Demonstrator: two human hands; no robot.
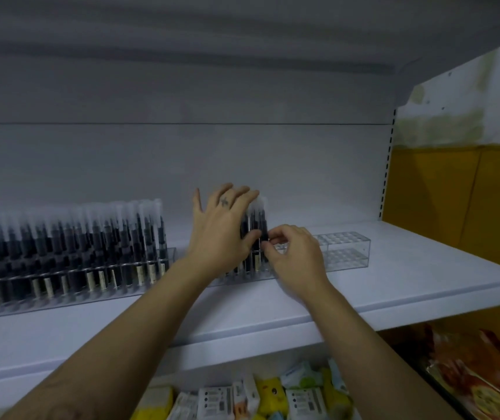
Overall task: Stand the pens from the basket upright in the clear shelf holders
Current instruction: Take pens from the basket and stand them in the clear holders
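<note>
Holding a black pen (263, 225) upright in the clear holder (345, 253)
Right hand (295, 253) pinches it; left hand (221, 234), fingers straight, presses neighbouring pens (251, 222); second holder (168, 256) at nine o'clock stands packed

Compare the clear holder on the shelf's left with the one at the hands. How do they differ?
The left holder is packed with upright pens along its visible length; the holder at the hands shows only a few pens. No hand is at the left holder; at the other, the right hand pinches a pen. Both are clear and stand on the shelf.
</note>
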